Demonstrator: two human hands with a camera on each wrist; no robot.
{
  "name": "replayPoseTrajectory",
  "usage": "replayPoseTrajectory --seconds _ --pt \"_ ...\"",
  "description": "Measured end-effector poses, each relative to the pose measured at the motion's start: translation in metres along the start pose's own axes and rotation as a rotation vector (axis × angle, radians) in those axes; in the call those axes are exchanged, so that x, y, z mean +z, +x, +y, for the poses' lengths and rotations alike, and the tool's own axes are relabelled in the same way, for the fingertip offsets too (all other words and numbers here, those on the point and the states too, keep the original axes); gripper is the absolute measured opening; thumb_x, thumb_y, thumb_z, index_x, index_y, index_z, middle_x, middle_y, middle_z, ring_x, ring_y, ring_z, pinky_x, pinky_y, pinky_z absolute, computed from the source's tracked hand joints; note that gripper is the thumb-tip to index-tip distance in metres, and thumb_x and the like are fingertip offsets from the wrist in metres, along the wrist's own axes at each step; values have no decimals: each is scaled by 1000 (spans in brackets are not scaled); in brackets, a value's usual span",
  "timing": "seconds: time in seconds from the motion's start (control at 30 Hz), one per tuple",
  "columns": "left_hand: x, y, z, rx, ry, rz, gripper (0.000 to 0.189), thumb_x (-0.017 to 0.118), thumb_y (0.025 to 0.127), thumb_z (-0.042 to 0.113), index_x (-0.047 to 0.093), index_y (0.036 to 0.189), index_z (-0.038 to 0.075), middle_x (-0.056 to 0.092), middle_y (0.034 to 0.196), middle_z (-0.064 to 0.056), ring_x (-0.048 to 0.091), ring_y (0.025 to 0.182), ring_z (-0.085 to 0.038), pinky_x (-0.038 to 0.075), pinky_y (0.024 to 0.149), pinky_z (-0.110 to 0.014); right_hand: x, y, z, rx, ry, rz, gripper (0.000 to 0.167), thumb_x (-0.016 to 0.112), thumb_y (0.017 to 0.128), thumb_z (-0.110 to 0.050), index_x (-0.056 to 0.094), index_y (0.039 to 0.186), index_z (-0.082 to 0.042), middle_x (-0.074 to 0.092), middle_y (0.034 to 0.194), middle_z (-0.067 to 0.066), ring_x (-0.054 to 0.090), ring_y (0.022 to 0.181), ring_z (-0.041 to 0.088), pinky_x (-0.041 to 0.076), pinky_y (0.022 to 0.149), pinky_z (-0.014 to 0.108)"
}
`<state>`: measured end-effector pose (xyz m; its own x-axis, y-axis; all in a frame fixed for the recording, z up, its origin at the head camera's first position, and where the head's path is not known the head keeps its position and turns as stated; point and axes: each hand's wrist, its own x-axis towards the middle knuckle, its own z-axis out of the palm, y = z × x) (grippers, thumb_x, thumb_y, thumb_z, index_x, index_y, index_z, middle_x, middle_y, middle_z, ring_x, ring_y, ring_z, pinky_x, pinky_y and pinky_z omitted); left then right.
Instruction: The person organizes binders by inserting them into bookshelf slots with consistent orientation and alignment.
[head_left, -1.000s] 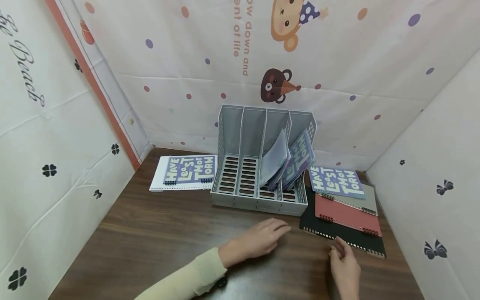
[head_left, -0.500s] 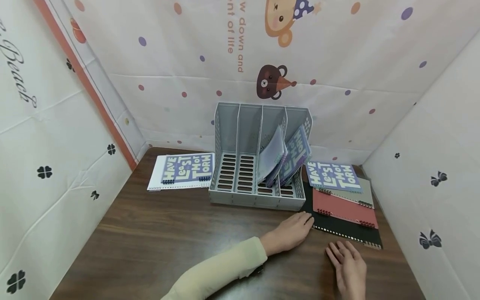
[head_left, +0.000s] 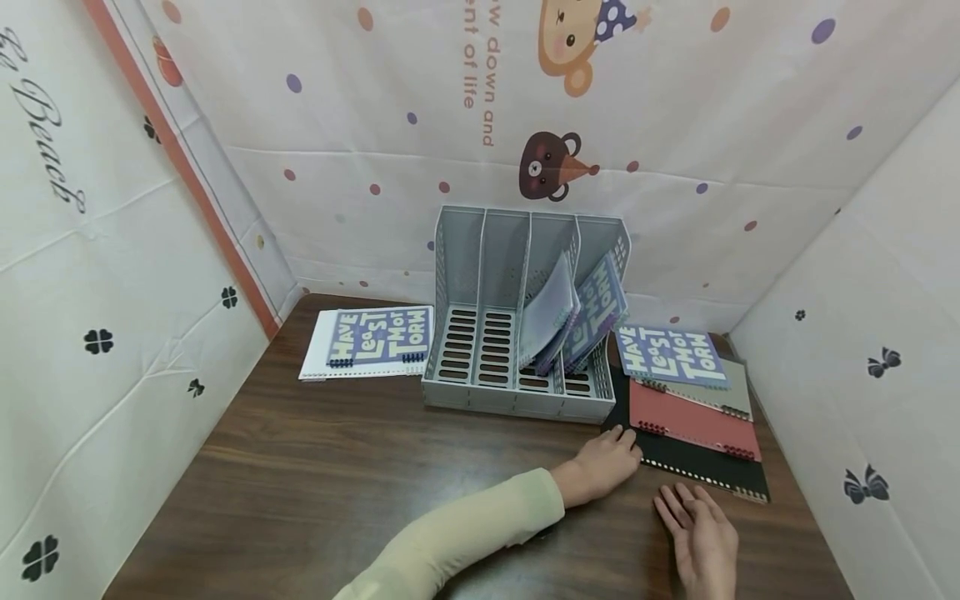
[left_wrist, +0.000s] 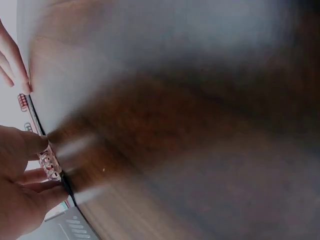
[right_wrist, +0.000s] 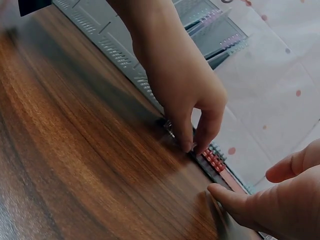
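A stack of spiral notebooks lies at the right: a black notebook (head_left: 675, 458) at the bottom, then a red notebook (head_left: 697, 419), a grey-green notebook (head_left: 737, 385) and a blue lettered notebook (head_left: 670, 357) on top. My left hand (head_left: 602, 462) is at the black notebook's near left corner, its bent fingers and thumb pinching the bound edge. In the right wrist view this left hand (right_wrist: 182, 85) reaches down to the binding. My right hand (head_left: 701, 533), fingers extended, hovers or rests just in front of the same edge, farther right.
Behind stands a grey four-slot file rack (head_left: 517, 404); clear-covered notebooks (head_left: 547, 312) and blue lettered notebooks (head_left: 597, 312) lean in its right slots. Left of it, another blue lettered notebook (head_left: 380, 335) lies on a white notebook (head_left: 318, 350). Patterned cloth walls (head_left: 360, 225) enclose the brown table (head_left: 300, 467).
My left hand has moved right across the table to the black notebook's corner and now grips its edge. The right hand has shifted slightly and spread its fingers. The notebooks look unmoved.
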<state>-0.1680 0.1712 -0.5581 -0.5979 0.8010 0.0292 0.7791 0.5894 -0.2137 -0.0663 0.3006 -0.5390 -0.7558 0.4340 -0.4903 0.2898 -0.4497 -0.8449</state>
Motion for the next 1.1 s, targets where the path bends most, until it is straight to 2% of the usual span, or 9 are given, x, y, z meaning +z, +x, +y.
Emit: replayPoseTrajectory --seconds 0.2,0.4,0.6,0.73,0.83,0.9,0.97,1.07,1.1 --pt "-3 1 0 39 -9 -32 29 49 108 17 63 133 22 61 130 -2 56 129 -20 51 99 -27 -1 1 2 6 -3 -3 62 22 108 -11 -8 162 -10 10 168 17 32 149 32 46 106 34" --pt "-5 -2 3 80 36 -3 21 49 108 21 62 125 22 65 111 3 64 97 -12 56 76 -22 -3 0 1 34 17 -31 62 20 109 -12 -12 161 -10 6 168 16 27 151 34 44 109 35" --pt "-7 -2 4 64 38 29 15 49 108 28 61 116 23 65 101 7 63 82 -8 54 63 -20 -5 0 -1 39 48 -51 60 17 109 -13 -16 160 -10 3 168 16 23 152 34 42 111 35" --pt "-12 -2 4 51 -14 5 15 59 103 34 61 113 23 65 95 8 65 76 -7 53 59 -21 -9 2 0 36 57 -53 60 15 110 -18 -19 159 -11 0 169 16 23 152 34 42 111 34" --pt "-20 -3 3 33 -73 -35 14 63 101 34 60 110 24 64 89 9 65 71 -7 51 55 -21 -13 5 1 34 56 -24 59 17 110 -25 -9 162 -13 11 165 21 37 146 29 44 108 33" --pt "-24 -6 2 22 -121 -46 10 63 101 31 59 107 23 63 84 9 64 66 -7 49 51 -21 -15 7 0 31 73 3 53 21 110 -28 11 160 -14 24 156 21 45 138 25 45 107 33" --pt "-27 -9 2 15 -163 -45 5 59 102 27 58 104 23 62 79 8 61 60 -7 46 47 -21 -16 9 -1 32 99 27 47 27 110 -31 25 154 -16 33 143 13 47 133 24 46 106 34" --pt "-28 -16 2 42 -193 -9 3 57 103 24 59 102 21 59 72 8 57 54 -6 41 43 -20 -16 9 -6 32 151 26 51 32 110 -34 21 157 -18 31 143 10 35 145 32 43 109 35" --pt "-28 -19 2 57 -205 1 3 57 102 23 59 103 21 58 71 8 56 53 -5 41 43 -20 -16 8 -8 37 167 20 57 34 109 -35 14 160 -20 30 145 9 28 149 34 42 111 35"
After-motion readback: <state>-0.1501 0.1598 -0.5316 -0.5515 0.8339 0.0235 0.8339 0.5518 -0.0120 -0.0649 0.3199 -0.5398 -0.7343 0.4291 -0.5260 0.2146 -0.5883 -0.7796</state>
